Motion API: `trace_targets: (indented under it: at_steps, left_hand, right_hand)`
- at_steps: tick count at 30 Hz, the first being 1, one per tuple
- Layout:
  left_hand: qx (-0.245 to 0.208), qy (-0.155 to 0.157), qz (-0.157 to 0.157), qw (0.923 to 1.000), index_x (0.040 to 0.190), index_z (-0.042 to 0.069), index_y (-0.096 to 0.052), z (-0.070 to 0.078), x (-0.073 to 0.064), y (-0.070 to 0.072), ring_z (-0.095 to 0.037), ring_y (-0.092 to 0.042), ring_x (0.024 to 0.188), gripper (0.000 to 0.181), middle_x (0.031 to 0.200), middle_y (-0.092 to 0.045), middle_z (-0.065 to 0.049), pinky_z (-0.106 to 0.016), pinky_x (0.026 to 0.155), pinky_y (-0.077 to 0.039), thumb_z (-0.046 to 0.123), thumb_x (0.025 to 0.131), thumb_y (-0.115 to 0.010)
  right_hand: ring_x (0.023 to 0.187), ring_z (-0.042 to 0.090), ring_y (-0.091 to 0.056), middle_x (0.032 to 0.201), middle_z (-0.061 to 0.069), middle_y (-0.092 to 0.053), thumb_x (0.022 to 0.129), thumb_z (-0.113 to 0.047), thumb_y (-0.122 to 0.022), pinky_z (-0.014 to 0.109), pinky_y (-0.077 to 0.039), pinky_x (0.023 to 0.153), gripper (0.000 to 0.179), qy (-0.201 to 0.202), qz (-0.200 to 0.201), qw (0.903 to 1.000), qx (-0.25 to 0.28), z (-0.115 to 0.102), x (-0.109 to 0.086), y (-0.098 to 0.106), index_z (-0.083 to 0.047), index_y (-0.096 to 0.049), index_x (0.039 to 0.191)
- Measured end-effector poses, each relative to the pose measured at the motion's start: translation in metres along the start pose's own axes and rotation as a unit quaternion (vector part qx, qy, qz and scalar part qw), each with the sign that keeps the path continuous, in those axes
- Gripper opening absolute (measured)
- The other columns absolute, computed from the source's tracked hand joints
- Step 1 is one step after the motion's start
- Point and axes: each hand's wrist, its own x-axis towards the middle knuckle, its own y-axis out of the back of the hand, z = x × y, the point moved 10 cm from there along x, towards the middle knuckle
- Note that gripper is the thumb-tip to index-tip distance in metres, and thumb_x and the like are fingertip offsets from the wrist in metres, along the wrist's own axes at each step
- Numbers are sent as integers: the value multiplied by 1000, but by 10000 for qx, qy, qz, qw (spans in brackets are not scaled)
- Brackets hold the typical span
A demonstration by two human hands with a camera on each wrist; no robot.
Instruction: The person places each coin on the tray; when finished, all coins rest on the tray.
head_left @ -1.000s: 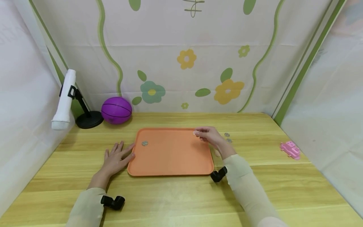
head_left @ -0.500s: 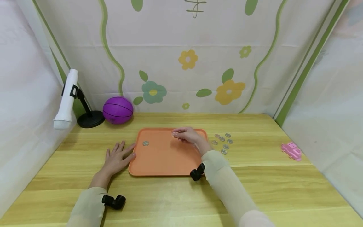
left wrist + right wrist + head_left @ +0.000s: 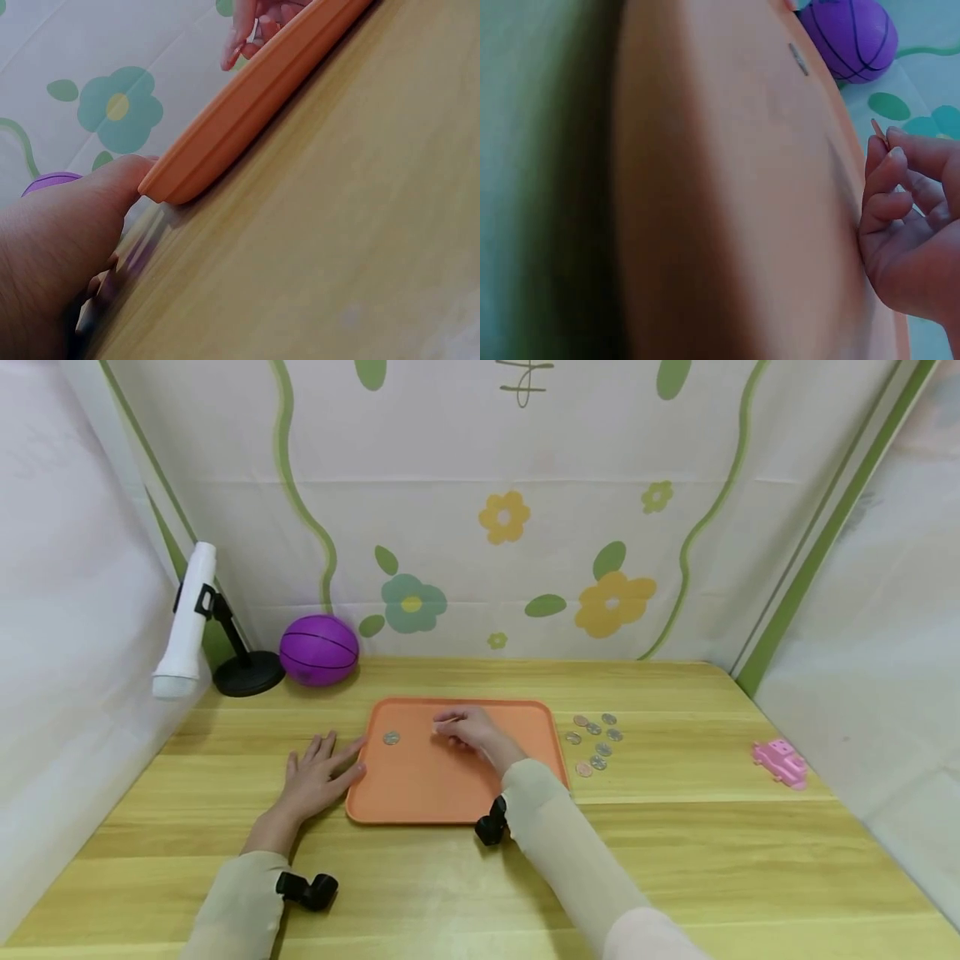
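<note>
Fingers (image 3: 885, 174) of the right hand (image 3: 472, 732) curl and pinch a coin (image 3: 878, 129) above the tray (image 3: 408, 795), well inside its rim; a second coin (image 3: 391, 738) lies near the left edge, bare tray between the two; the left hand (image 3: 311, 787) spreads its fingers on the table (image 3: 420, 893), thumb and forefinger touching the left edge; loose coins (image 3: 603, 749) lie just beyond the right edge; the right sleeve (image 3: 558, 827) covers the near right corner; fingertips hide much of the pinched coin; the tray's edge blurs in the right wrist view; the left wrist view cuts off the right hand.
</note>
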Motion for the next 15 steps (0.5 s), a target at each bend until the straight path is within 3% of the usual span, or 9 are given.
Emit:
trace_targets:
  at_steps: [7, 15]
  left_hand:
    - [8, 24, -18, 10000, 135, 22, -34, 1, 1, -1, -41, -2, 125, 56, 138, -12, -24, -61, 89, 6, 49, 86, -42]
    - [23, 72, -43, 10000, 134, 23, -35, 0, 1, -1, -40, -2, 125, 56, 138, -12, -24, -60, 89, 6, 49, 86, -42]
  right_hand:
    - [49, 15, -46, 76, 11, -60, 79, -7, -62, 25, -37, 44, 26, 274, 194, 9994, -93, -7, -3, -12, -1, -61, 104]
    - [46, 16, -47, 70, 8, -59, 77, -4, -64, 25, -39, 42, 17, 249, 562, 9975, -333, -6, -1, -17, -1, -63, 94]
